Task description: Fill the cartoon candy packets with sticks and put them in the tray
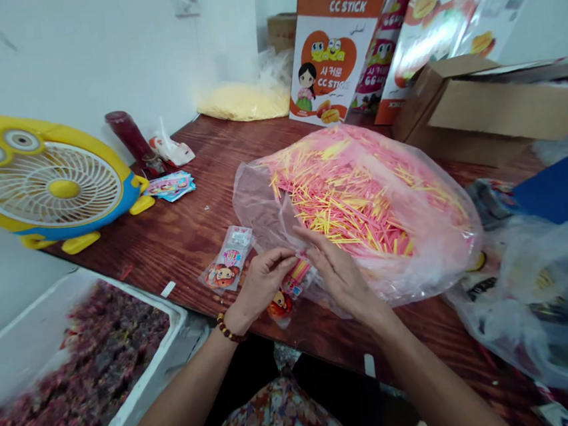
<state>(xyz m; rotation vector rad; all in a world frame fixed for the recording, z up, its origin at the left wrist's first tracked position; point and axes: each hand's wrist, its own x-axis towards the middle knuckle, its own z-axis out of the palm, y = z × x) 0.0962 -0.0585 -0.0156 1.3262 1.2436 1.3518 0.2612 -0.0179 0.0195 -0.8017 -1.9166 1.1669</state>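
Note:
My left hand is closed on a small printed packet with pink and yellow sticks poking from its top. My right hand touches the same packet, fingers pinched at the sticks. Both hands work at the near edge of a big clear plastic bag full of pink and yellow sticks. A small stack of empty printed packets lies on the wooden table just left of my left hand.
A yellow cartoon desk fan stands at the left. A white bin of dark red packets sits below the table edge. Cardboard boxes, orange display cartons, more plastic bags and loose packets surround the work spot.

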